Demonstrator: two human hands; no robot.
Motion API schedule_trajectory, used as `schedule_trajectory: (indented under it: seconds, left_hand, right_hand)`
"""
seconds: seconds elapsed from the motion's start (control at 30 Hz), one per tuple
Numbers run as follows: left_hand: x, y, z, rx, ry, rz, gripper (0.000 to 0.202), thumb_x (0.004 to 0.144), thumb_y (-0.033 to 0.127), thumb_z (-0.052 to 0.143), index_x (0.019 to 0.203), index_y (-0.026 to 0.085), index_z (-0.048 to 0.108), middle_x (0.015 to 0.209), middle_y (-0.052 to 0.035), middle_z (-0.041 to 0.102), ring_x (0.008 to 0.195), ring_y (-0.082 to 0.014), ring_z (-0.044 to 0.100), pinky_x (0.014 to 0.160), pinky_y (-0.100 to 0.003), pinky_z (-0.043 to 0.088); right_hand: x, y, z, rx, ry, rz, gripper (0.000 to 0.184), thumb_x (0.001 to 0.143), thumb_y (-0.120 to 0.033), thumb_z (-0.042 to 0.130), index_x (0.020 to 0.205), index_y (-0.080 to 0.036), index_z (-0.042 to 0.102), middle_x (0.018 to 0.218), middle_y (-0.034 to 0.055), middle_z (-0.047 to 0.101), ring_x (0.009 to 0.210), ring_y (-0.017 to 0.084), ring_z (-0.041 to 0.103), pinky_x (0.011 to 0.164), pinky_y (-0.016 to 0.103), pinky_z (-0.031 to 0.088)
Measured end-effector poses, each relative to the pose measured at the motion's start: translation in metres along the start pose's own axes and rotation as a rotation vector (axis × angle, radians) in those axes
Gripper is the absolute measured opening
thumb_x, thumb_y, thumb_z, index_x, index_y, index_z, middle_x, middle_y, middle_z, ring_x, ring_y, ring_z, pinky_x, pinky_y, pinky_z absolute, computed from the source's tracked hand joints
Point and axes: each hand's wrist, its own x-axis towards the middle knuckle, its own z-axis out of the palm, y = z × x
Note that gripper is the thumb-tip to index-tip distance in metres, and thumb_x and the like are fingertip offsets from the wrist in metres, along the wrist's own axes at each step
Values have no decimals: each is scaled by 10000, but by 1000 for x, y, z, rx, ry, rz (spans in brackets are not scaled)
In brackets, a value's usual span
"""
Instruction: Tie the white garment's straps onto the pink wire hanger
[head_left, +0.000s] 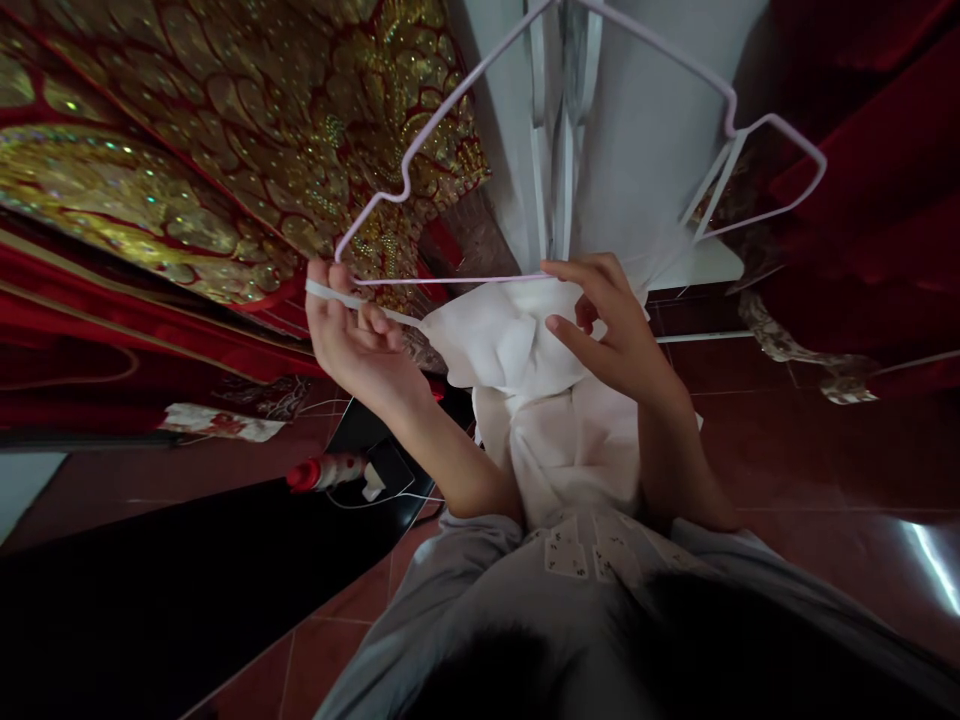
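Note:
A pale pink wire hanger (pixel 480 165) hangs in front of me, its bottom bar level with my hands. A white garment (pixel 517 350) droops from that bar and falls toward my lap. My left hand (pixel 352 330) is closed around one white strap of the garment, pulled out to the left. My right hand (pixel 607 325) pinches the garment's top edge at the hanger bar, thumb and fingers curled on the cloth. A second white strap (pixel 712 185) is looped over the hanger's right shoulder.
A red and gold sequined costume (pixel 225 150) hangs at the left. Dark red velvet cloth (pixel 885 200) hangs at the right. A white panel (pixel 645 130) stands behind the hanger. On the red tiled floor (pixel 787 450) lie a dark mat (pixel 150 580) and a red-tipped object with a charger (pixel 337 472).

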Motion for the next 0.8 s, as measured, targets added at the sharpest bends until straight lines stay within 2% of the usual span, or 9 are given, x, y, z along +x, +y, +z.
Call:
schedule_trajectory:
  seconds: [0.07, 0.13, 0.2, 0.3, 0.37, 0.47, 0.6, 0.7, 0.8]
  left_hand:
    - [2, -10, -7, 47, 37, 36, 231, 974, 167, 603, 1101, 257, 774, 1164, -23, 739, 603, -100, 411, 470, -297, 170]
    - [2, -18, -11, 89, -17, 4, 154, 944, 162, 666, 1047, 230, 758, 1138, -34, 737, 607, -90, 446, 491, -286, 181]
    - [-2, -23, -11, 142, -149, -88, 37, 966, 216, 724, 987, 191, 742, 1095, -69, 754, 616, -96, 493, 506, -285, 205]
    - [-13, -25, -6, 200, -398, -250, 203, 1025, 369, 746, 969, 175, 723, 975, -88, 773, 601, -119, 545, 508, -287, 236]
    - [-22, -25, 1, 178, -473, -293, 272, 1039, 455, 722, 969, 194, 692, 879, -65, 761, 570, -128, 547, 492, -286, 267]
    - [-31, -22, 12, 130, -466, -273, 325, 1015, 539, 723, 956, 227, 656, 808, -31, 741, 549, -128, 537, 470, -266, 315]
    - [-34, -22, 18, 56, -525, -234, 310, 1023, 514, 727, 950, 215, 699, 788, -20, 719, 553, -106, 525, 483, -215, 371]
    - [-34, -25, 16, 15, -544, -212, 296, 1042, 473, 718, 940, 196, 737, 744, -19, 683, 566, -101, 529, 503, -195, 398]
    - [-33, -28, 15, 0, -527, -192, 300, 1031, 464, 739, 916, 188, 750, 733, -22, 673, 579, -98, 534, 506, -178, 405]
  right_hand:
    - [0, 1, 1, -10, 4, 2, 449, 993, -365, 637, 1441, -399, 626, 1325, 52, 645, 789, 161, 583, 719, 389, 610]
    - [0, 2, 2, -12, 6, -2, 455, 995, -368, 637, 1448, -405, 620, 1332, 52, 636, 782, 157, 583, 731, 395, 617]
    - [0, 1, 3, -14, 4, -5, 472, 997, -362, 632, 1467, -397, 607, 1353, 58, 626, 774, 153, 576, 732, 395, 616]
    - [1, 0, 4, -20, 1, -13, 483, 1001, -353, 631, 1482, -385, 598, 1371, 65, 615, 767, 144, 564, 722, 381, 608]
    - [2, 0, 5, -19, 0, -45, 482, 1005, -360, 638, 1485, -384, 597, 1365, 60, 617, 774, 139, 565, 722, 371, 608]
    - [2, 1, 8, -7, -7, -95, 504, 1008, -393, 647, 1508, -393, 579, 1367, 49, 626, 789, 134, 579, 739, 372, 625]
    - [4, 5, 6, 22, 43, -98, 508, 999, -415, 660, 1502, -412, 588, 1477, 65, 598, 895, 177, 644, 785, 427, 661]
    - [13, 9, -9, 38, 142, -49, 545, 967, -456, 714, 1496, -404, 595, 1549, 88, 572, 1054, 235, 680, 825, 451, 678]
    - [24, 13, -29, 59, 206, -2, 568, 965, -487, 720, 1506, -380, 586, 1515, 101, 610, 1097, 245, 696, 814, 431, 684]
